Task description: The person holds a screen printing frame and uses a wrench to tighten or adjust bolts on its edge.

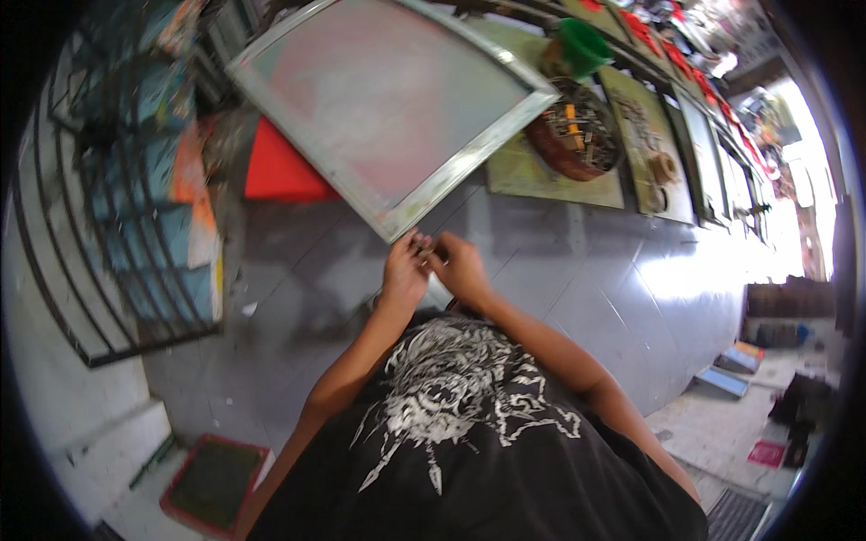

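The left hand (406, 268) and right hand (460, 266) meet, fingers curled; whether they pinch something small, I cannot tell. Just beyond their fingertips is the corner of one rectangular frame (392, 104), shiny metal around smooth, translucent, pink-blotched mesh. One flat red panel (281, 167) shows partly beneath it; to its right stand one round reddish tub (566, 162) of jumbled pieces (591, 133) and one green container (585, 48).

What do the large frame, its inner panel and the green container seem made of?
Frame: probably metal, silvery-grey, with a bright sheen along its sides. Inner panel: perhaps mesh or film, hazy and matte; no weave is discernible. Green container: likely plastic, smooth-looking, judging by its even, saturated colour.
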`<move>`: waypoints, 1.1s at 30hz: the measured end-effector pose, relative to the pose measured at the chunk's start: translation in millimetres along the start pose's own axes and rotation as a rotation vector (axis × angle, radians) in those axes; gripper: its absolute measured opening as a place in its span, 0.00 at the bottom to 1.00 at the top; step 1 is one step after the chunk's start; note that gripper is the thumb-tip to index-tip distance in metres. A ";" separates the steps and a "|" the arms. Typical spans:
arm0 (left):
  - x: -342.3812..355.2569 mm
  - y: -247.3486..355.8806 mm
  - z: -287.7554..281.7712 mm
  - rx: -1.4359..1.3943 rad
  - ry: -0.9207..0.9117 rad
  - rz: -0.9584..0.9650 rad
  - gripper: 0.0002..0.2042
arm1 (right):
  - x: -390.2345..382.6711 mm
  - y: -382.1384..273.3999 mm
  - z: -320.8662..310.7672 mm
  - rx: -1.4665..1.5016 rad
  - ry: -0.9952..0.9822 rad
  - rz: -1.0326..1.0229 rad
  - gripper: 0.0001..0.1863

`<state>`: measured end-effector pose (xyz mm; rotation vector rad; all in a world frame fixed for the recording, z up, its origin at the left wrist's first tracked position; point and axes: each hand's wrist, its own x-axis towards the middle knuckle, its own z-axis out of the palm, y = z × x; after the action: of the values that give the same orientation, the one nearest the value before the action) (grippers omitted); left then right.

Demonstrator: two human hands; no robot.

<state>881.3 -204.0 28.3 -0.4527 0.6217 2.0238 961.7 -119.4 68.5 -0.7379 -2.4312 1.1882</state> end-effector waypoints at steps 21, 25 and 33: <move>-0.8 -4.5 -6.5 -0.056 0.045 -0.013 0.07 | -0.7 0.2 2.0 0.264 -0.162 0.295 0.12; 0.9 -2.1 -8.9 -0.048 0.035 -0.032 0.07 | 1.4 -0.8 0.7 0.475 -0.235 0.393 0.13; -6.3 7.1 -8.3 -0.036 -0.060 -0.107 0.09 | 0.1 2.3 0.7 0.962 -0.345 0.711 0.17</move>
<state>878.9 -216.3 26.8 -0.4363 0.5146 1.9423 962.0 -118.6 66.3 -1.1240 -1.4254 2.6227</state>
